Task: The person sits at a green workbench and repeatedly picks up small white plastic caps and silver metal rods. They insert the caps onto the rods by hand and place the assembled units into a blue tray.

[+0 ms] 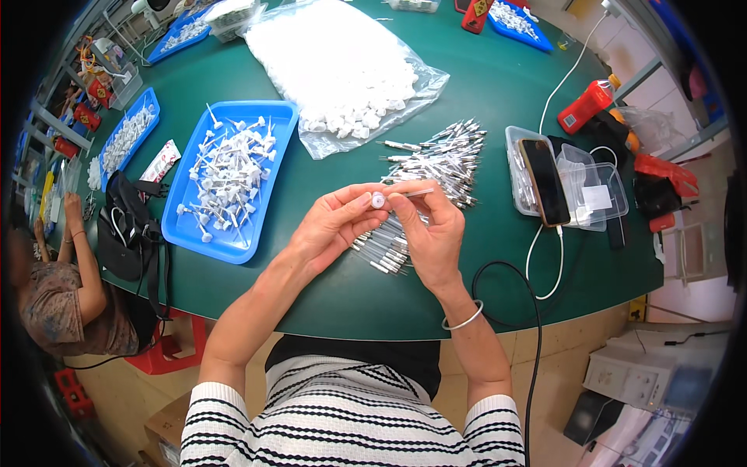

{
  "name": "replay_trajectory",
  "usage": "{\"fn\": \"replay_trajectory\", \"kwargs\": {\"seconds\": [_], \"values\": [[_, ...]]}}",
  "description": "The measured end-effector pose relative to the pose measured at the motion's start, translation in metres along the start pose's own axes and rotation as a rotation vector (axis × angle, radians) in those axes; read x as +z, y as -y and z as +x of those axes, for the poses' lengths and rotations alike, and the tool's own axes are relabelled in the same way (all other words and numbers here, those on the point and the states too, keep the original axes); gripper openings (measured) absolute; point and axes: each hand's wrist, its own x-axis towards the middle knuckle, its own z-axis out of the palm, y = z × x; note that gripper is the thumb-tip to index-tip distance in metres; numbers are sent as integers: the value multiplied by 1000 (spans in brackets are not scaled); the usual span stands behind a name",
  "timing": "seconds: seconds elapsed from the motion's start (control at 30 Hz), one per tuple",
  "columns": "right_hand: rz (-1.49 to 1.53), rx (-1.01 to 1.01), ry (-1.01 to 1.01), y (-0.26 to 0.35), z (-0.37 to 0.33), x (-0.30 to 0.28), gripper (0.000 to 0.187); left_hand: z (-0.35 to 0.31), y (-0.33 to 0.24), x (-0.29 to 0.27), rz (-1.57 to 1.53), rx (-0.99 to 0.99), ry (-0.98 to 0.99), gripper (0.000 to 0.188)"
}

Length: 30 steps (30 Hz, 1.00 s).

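Note:
Above the table's near part my two hands meet. My left hand (333,224) pinches a small round white plastic cap (378,200) between thumb and fingertips. My right hand (429,233) is closed on a thin, pale, tube-like piece (421,191), its fingertips close beside the cap. Whether the two pieces are joined is hidden by the fingers. Just below and beyond the hands lies a heap of thin clear tubes with metal ends (436,163). To the left, a blue tray (175,206) carries many white caps with thin stems (233,175).
A clear bag of white caps (354,93) lies open beyond my hands. On the right, a phone (543,183) rests on a clear plastic box (517,159), near a red bottle (585,106). A black bag (124,233) sits left, beside a seated person (66,303).

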Motion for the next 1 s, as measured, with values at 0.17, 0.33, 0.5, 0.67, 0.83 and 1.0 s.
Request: {"fn": "replay_trajectory", "kwargs": {"seconds": [0.17,0.33,0.5,0.67,0.83,1.0], "values": [[-33,-17,8,-1,0,0,9,0,1,-1,10,3,-17,27],[-38,-26,-3,-1,0,1,9,0,1,1,6,1,-31,26],[-75,-58,-10,-2,0,1,10,0,0,2,9,0,-30,26],[-97,-88,-13,-3,-1,1,10,-1,0,2,23,6,-28,26],[-121,-102,-12,-4,-1,1,10,0,1,1,16,5,-30,27],[-171,-143,-14,-2,0,1,10,0,1,2,16,5,-44,27]]}}
